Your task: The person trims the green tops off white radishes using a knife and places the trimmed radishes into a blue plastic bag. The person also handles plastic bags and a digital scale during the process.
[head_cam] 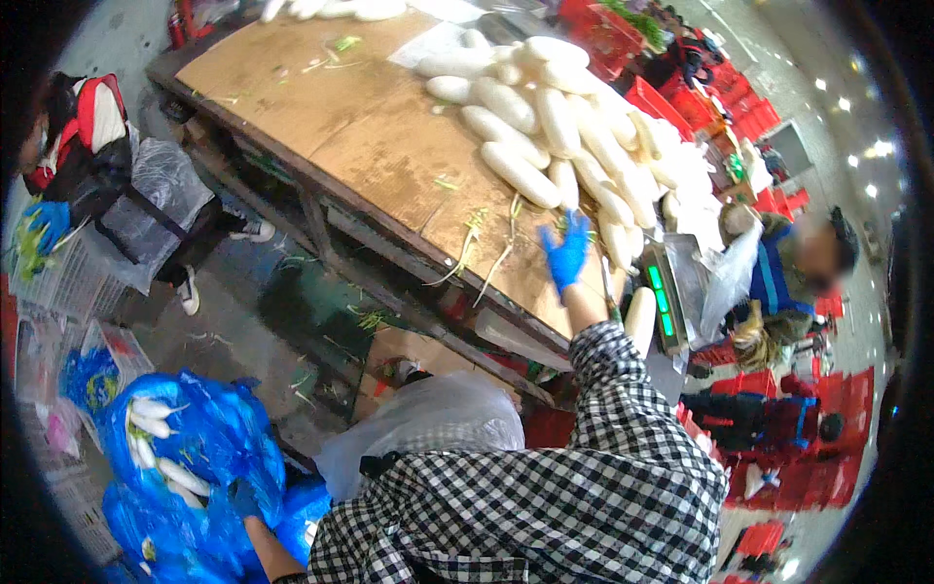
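My right hand (568, 252), in a blue glove, is spread over the table's near edge beside a heap of white radishes (518, 171). Nothing shows in its grasp. A knife (608, 285) lies by that wrist, its handle partly behind my sleeve. One radish (641, 321) rests apart, between the knife and a digital scale (664, 296). Low on the left, my left hand (244, 500), in a darker glove, reaches to a blue plastic bag (248, 431). Several radishes (182, 478) lie in the bag's opening near its fingers, but their grip is unclear.
Trimmed roots and green leaf scraps (471, 241) lie on the brown tabletop (350, 139). A person (95, 153) sits at left holding greens beside plastic crates (80, 281). Another person (795, 270) stands past the scale, near a clear plastic bag (732, 281). Red crates (824, 438) stand beyond.
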`<state>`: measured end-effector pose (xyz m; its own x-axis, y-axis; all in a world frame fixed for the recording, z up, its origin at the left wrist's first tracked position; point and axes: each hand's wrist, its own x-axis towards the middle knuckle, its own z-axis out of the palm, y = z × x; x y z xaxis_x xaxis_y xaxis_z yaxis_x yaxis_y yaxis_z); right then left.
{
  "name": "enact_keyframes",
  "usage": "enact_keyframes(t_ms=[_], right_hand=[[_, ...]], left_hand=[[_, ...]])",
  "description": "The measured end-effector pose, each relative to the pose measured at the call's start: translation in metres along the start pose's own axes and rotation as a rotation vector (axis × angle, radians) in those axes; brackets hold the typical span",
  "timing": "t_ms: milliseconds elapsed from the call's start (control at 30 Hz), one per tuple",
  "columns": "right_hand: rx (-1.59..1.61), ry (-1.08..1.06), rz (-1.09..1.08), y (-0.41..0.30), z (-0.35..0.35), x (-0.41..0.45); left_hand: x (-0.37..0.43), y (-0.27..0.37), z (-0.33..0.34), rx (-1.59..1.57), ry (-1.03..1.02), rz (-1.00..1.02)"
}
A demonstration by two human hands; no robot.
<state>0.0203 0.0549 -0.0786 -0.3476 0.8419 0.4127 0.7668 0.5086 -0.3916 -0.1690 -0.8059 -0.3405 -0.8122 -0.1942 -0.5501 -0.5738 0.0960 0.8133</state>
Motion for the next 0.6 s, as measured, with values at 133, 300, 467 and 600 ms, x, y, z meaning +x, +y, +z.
enact_keyframes(t_ms=[133, 300, 467, 600], right_hand=[[0.241, -0.243, 0.341, 0.059, 0.011, 0.060], [0.363, -0.037, 0.101, 0.015, 0.031, 0.002], [0.047, -0.297, -0.335, -0.104, 0.047, -0.032], [0.038, -0.348, -0.591, -0.163, 0.084, 0.029]], left_hand=[[-0.015, -0.038, 0.042, 0.740, -0.190, 0.469], [-0.092, -0.095, 0.065, 0.268, -0.101, -0.243], [-0.159, -0.127, 0.071, 0.627, -0.095, -0.407], [-0.228, -0.136, 0.077, 1.539, -0.321, -0.013]])
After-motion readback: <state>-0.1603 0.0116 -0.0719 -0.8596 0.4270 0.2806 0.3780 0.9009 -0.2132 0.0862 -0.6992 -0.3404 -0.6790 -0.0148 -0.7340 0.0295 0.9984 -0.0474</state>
